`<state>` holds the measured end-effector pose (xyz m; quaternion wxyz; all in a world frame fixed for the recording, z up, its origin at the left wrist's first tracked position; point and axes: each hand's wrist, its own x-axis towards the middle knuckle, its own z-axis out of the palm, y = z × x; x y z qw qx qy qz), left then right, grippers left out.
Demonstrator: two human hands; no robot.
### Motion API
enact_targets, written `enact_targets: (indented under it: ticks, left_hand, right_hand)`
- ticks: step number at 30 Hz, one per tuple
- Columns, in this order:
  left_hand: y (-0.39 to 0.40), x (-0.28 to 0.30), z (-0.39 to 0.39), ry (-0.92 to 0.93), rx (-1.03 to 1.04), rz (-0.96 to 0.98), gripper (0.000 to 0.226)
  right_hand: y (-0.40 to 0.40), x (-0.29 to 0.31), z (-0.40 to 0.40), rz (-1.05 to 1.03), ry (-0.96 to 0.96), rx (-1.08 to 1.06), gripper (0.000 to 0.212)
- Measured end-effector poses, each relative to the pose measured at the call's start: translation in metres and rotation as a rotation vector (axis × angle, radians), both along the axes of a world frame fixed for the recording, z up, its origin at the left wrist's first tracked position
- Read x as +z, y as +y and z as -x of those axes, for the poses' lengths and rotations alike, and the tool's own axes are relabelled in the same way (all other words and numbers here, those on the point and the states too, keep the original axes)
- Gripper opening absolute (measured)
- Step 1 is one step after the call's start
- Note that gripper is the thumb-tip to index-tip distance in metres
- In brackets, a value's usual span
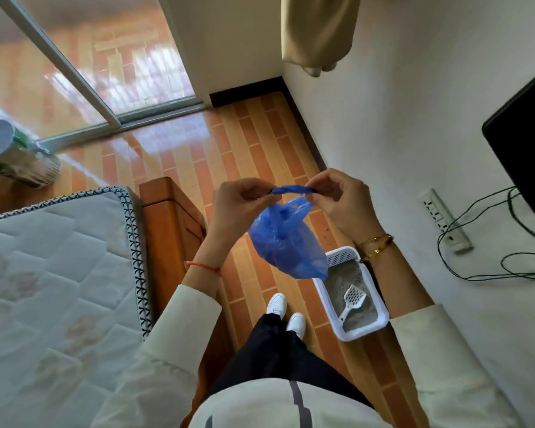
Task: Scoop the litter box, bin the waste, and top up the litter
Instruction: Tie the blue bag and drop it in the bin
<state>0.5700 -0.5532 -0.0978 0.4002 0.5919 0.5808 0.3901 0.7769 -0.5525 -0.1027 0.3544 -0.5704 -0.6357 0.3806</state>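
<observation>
A: What are the two hands doing?

B: Both are raised in front of the body, over the orange brick-patterned tile floor (pixel 260 143). The left hand (pixel 238 199) and the right hand (pixel 337 199) each pinch one end of the twisted top of a thin blue plastic bag (pixel 286 242); the fingers of both are curled and clamped on that plastic, and the twisted strip runs taut between them. The body of the bag hangs below, bulging and crumpled.

A: And the litter box?

B: The white rectangular plastic litter box (pixel 380 307) sits on the floor just beside the white wall (pixel 414 118), below the right forearm. Grey litter (pixel 348 281) lies inside. A white slotted plastic scoop (pixel 352 299) lies in the litter, its handle pointing toward the near end of the box. The hanging bag overlaps the far end of the box in this view.

A: Anything else around?

B: A quilted pale mattress (pixel 59 288) on an orange wooden bed frame (pixel 167 211) is at the left. White shoes (pixel 286 310) stand between the bed and the box. A white power strip (pixel 445 220) with dark cables (pixel 507 267) is on the wall, near a black screen (pixel 528 143). A sliding glass door (pixel 90 57) is at the far side.
</observation>
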Motion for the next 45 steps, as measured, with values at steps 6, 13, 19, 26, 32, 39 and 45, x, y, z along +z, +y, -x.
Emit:
enact_targets:
  ticks: [6, 13, 19, 26, 32, 39, 45]
  left_hand:
    - [-0.008, 0.016, 0.02, -0.021, 0.075, -0.043, 0.016]
    - [0.034, 0.025, 0.06, -0.041, 0.149, -0.1, 0.013]
    - [0.111, 0.024, 0.107, -0.052, 0.246, -0.13, 0.011]
    - [0.227, 0.035, 0.19, -0.058, 0.322, -0.174, 0.013]
    - [0.325, 0.055, 0.256, -0.04, 0.433, -0.174, 0.013]
    - [0.435, 0.06, 0.332, -0.03, 0.571, -0.177, 0.015]
    - [0.524, 0.051, 0.402, -0.037, 0.726, -0.164, 0.02]
  right_hand:
    - [0.011, 0.016, 0.022, -0.031, 0.01, 0.074, 0.017]
    - [0.073, 0.027, 0.063, -0.07, 0.021, 0.183, 0.015]
    - [0.166, 0.027, 0.119, -0.067, 0.043, 0.261, 0.014]
    - [0.302, 0.042, 0.207, -0.088, 0.09, 0.337, 0.012]
    - [0.41, 0.055, 0.28, -0.082, 0.139, 0.362, 0.012]
    - [0.542, 0.059, 0.376, -0.113, 0.165, 0.508, 0.013]
    - [0.659, 0.054, 0.461, -0.159, 0.137, 0.698, 0.011]
